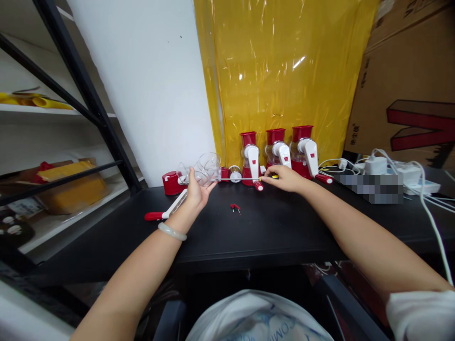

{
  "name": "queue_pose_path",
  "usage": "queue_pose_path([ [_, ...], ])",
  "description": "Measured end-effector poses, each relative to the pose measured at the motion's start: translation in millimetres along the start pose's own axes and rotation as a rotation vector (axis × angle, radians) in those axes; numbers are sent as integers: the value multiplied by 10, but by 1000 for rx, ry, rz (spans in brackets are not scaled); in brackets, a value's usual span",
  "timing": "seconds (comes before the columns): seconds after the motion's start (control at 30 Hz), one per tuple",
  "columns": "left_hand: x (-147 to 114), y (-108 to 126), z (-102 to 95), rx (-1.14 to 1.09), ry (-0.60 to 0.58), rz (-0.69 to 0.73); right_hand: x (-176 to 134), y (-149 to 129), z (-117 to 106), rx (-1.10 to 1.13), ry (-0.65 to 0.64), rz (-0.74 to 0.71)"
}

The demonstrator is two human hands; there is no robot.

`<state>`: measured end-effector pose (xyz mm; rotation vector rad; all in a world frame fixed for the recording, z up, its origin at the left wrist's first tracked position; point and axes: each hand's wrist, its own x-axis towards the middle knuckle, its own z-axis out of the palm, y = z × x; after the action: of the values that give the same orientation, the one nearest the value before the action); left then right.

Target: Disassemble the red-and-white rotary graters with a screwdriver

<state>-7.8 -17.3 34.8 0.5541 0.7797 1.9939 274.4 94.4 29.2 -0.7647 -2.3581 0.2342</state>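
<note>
My left hand (199, 192) is wrapped round a clear plastic grater body (208, 168), held tilted on its side above the table. My right hand (280, 179) grips the yellow and black handle of a screwdriver (245, 179). Its long thin shaft points left, the tip at the edge of the clear body; whether it sits in a screw I cannot tell. On the table below lie small red parts (235, 207) with metal pins. A white crank with a red handle (154, 216) rests left of my left wrist, and a red base piece (173, 183) stands behind it.
Three red and white rotary graters (250, 158) stand along the back, with a metal drum (234, 174) beside them. White chargers and cables (377, 166) crowd the right side of the black table (227, 237). A shelf rack (85, 94) borders the left; a large carton (401, 94) stands at right.
</note>
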Motion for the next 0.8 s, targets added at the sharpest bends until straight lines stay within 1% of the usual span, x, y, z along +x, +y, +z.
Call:
queue_pose_path([
  [0.13, 6, -11, -15, 18, -24, 11, -12, -59, -26, 21, -95, 125],
  [0.2, 5, -14, -18, 31, -26, 11, -15, -75, -26, 2, -106, 145],
  [0.37, -3, -9, -10, 36, -24, 13, -12, -74, -5, -90, -72, 97],
  [0.5, -9, 0, 5, 14, -9, -3, 1, -51, 3, -116, -64, 88],
  [0.8, -19, 10, 28, 1, 15, -19, 10, -5, 8, -24, -51, 37],
])
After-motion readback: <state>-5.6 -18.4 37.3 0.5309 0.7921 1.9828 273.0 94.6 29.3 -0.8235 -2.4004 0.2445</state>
